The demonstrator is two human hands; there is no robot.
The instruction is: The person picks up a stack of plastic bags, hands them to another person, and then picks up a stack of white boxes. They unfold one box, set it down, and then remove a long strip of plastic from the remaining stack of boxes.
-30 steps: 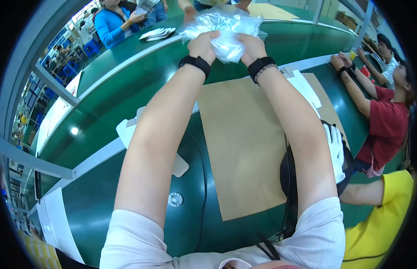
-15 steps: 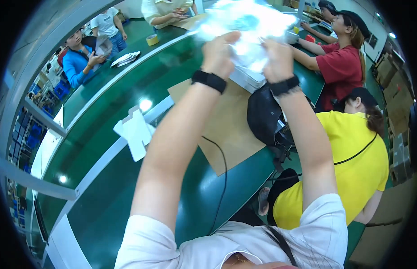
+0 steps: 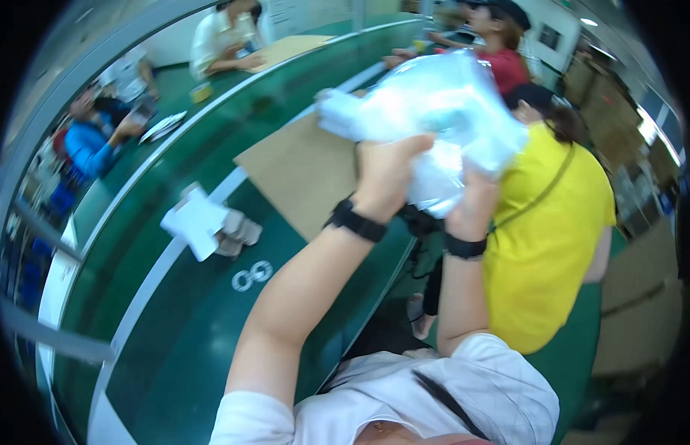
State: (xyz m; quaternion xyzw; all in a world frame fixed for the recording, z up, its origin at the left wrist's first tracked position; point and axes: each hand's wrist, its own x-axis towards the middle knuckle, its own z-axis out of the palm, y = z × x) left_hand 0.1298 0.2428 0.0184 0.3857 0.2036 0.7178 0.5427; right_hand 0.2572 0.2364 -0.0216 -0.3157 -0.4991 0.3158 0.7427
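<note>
A shiny clear plastic bag (image 3: 463, 96) is raised in front of me, its contents blurred by glare. My left hand (image 3: 389, 174) grips its near left edge with the thumb on top. At the near right corner, my right hand (image 3: 475, 204) is closed on the same plastic. Both wrists wear black bands. Beneath and left of the bag, a brown paper sheet (image 3: 286, 174) lies on the green table, with a white box-like stack (image 3: 337, 111) at its far side. Left of my left forearm are a white card cut-out (image 3: 193, 222), small greyish pieces (image 3: 237, 233) and two pale rings (image 3: 252, 276).
A person in yellow (image 3: 545, 237) sits close on my right; a person in red (image 3: 504, 63) is beyond. Across the green conveyor-like strip (image 3: 211, 119) are people and a yellow tape roll (image 3: 201, 93). A grey metal frame (image 3: 56, 81) curves along the left.
Both hands have come nearer and to the right with the plastic bag, and the view has shifted. The greyish pieces and rings now show beside my left arm; the black cable no longer shows.
</note>
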